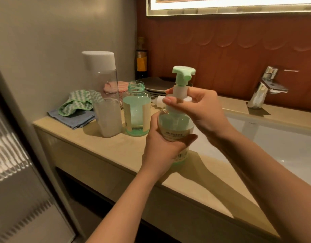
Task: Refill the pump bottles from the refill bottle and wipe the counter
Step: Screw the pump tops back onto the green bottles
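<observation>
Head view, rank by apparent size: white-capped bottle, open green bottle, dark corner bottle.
White-capped bottle, open green bottle, then dark corner bottle, though that one stands farthest back, so its real size is unsure.

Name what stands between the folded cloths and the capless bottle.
In the head view, a clear plastic cup stands there, with a tall white-capped bottle behind it.

Grey wall (37, 32) upper left, red-brown panelling (221, 46) behind, lit mirror (230, 4) on top, beige counter (102, 142) centre, ribbed door (10, 146) left.
</observation>
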